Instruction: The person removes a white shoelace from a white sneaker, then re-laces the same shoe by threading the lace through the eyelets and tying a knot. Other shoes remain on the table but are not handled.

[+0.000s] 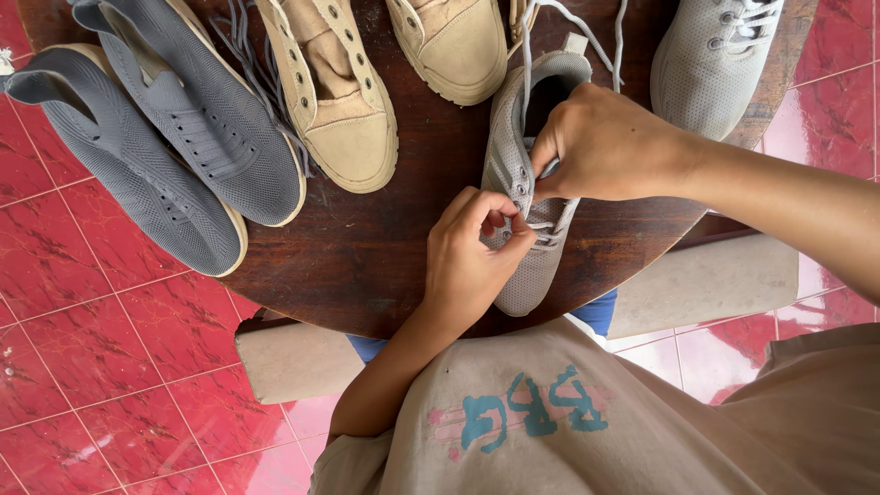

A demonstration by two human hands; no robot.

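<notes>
- Grey mesh sneaker (pixel 530 174) lies near the front edge of the round dark wood worktop (pixel 385 257), toe toward the person, tongue end away.
- Grey lace (pixel 532 55) runs up from the eyelets past the shoe's opening, loose ends trailing off the top of view.
- Right hand (pixel 605 142) sits over the sneaker's eyelet rows, grip pinched together on the lace at mid-shoe.
- Left hand (pixel 472 257) at the lower eyelets, thumb and forefinger closed on the lace, touching the shoe upper.
- Second light grey sneaker (pixel 715 55) top right, apart from the hands.
- Two tan canvas shoes (pixel 344 101) at top centre, unlaced.
- Two dark grey knit shoes (pixel 156 147) on the left, overlapping, hanging past the worktop edge.
- Red tiled floor (pixel 101 348) below.
</notes>
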